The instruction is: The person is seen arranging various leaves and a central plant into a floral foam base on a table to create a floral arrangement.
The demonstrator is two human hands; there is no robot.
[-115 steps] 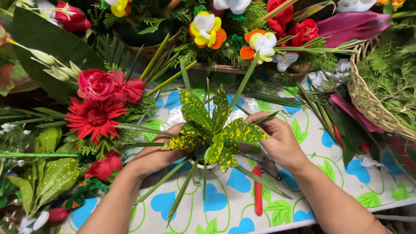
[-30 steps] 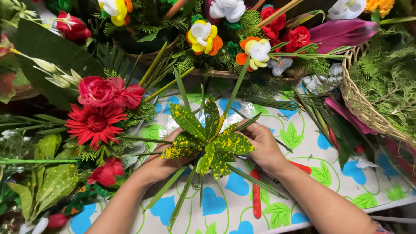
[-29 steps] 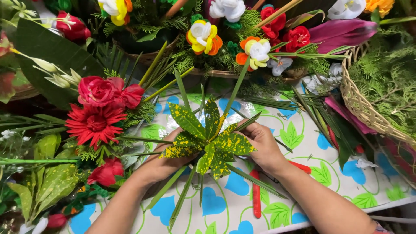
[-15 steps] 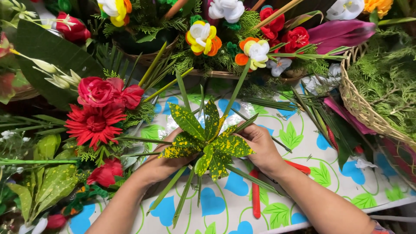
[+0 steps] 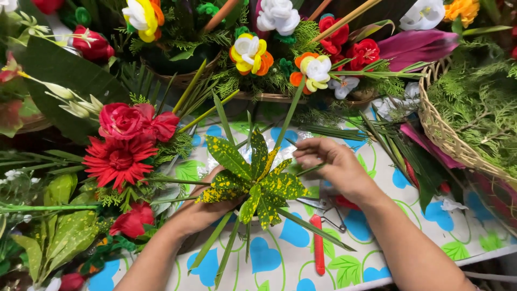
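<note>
So my left hand (image 5: 202,207) is cupped under the middle of this little bunch, fingers curled shut around the gathered stems where they all cross, which is why the yellow-speckled croton leaves (image 5: 253,180) fan out on top like a rosette instead of flopping over. The long narrow green blades (image 5: 229,250) poke out below my grip and spread toward me over the table, since nothing pins their ends. My right hand (image 5: 334,164) is just beside the cluster on the far side, fingertips pinched narrow on one thin green stem (image 5: 309,170) that angles in toward the centre; I hold it by the tip so I can steer it between the leaves without knocking them. The whole bunch sits low over the tablecloth (image 5: 377,221), the white one with blue hearts and green leaves, so the table takes some of the weight. The red-handled cutters (image 5: 320,242) lie right under my right wrist, close enough to grab. Off to my left there's the red daisy-type flower (image 5: 118,159) with the red roses (image 5: 134,121) just above it, and the wicker basket (image 5: 447,134) of feathery greenery stands at my right, so spare material rings the work spot on every side.
</note>
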